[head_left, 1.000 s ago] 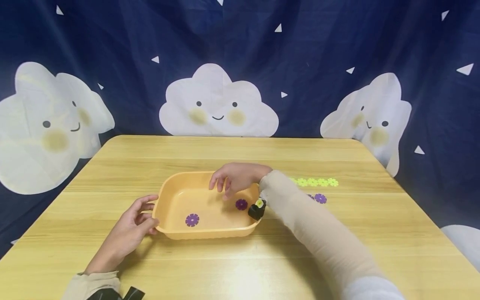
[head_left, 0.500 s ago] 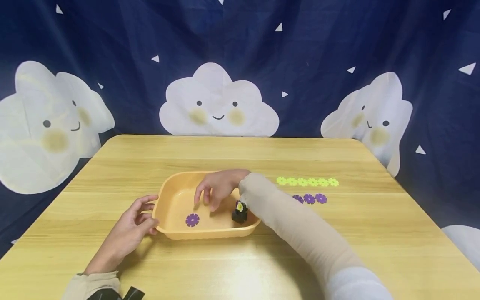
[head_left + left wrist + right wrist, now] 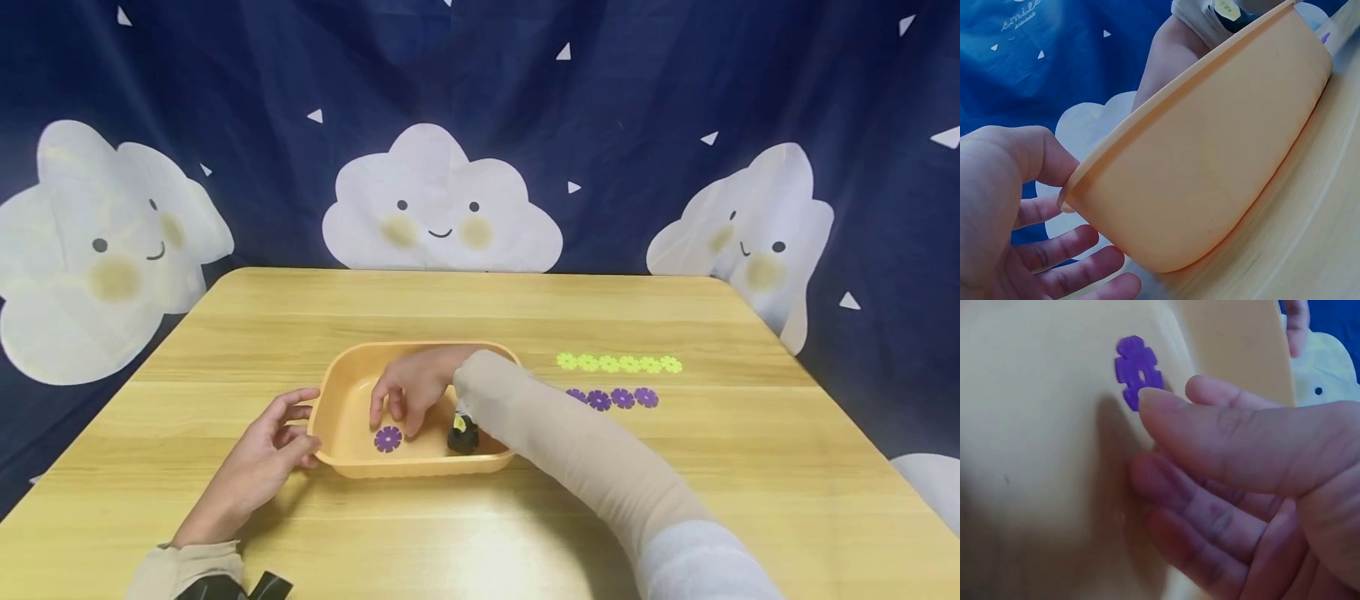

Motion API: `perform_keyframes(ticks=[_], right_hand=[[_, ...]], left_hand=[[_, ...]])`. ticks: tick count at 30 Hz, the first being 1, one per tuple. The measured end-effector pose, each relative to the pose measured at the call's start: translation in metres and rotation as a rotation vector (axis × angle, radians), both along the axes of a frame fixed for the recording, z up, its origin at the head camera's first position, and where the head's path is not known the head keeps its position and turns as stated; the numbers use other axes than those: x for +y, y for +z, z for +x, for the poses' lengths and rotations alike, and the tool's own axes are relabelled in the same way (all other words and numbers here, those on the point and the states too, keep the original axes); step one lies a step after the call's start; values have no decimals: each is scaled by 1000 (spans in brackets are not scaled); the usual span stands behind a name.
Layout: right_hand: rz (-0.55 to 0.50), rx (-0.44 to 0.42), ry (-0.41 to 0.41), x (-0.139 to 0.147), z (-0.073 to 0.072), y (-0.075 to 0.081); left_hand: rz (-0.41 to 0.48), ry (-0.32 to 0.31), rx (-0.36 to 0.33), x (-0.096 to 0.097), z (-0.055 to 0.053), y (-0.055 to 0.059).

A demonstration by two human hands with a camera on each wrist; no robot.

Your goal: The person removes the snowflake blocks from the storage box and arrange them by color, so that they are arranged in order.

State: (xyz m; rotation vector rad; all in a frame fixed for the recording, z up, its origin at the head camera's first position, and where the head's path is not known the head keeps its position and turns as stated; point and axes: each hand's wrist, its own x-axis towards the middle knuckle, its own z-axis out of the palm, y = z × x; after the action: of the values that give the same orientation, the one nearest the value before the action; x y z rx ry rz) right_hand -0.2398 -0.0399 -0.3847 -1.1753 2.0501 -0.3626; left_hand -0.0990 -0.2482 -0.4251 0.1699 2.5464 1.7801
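Note:
My left hand (image 3: 262, 454) grips the left rim of a shallow light-orange plastic basin (image 3: 420, 469). Thumb and forefinger pinch that rim in the left wrist view, the other fingers (image 3: 1079, 272) spread loosely below it. Inside the basin lies a purple flower-shaped plastic disc (image 3: 387, 439) with notched edges and a small central slot. My right hand (image 3: 416, 387) reaches down into the basin, thumb and fingers apart just above the disc. In the right wrist view its thumb tip overlaps the disc (image 3: 1139, 365), and nothing shows between its fingers.
Right of the basin on the wooden table (image 3: 720, 492) lie a row of several yellow-green flower discs (image 3: 618, 364) and, nearer, a row of several purple ones (image 3: 611, 399), partly hidden by the right sleeve (image 3: 570, 433). A dark blue cloud-print curtain (image 3: 600, 83) hangs behind.
My right hand has moved left and down in the basin toward the purple disc. A second purple disc in the basin has become hidden behind my right wrist; the left hand keeps its grip.

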Motion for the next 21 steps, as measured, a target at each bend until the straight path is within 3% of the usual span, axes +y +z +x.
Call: perform_keyframes(ticks=[12, 21], right_hand=[[-8, 14, 21, -10, 2, -11], [-46, -11, 10, -9, 2, -12]], left_hand=[[14, -8, -2, -1, 0, 1], [38, -12, 43, 0, -1, -1]])
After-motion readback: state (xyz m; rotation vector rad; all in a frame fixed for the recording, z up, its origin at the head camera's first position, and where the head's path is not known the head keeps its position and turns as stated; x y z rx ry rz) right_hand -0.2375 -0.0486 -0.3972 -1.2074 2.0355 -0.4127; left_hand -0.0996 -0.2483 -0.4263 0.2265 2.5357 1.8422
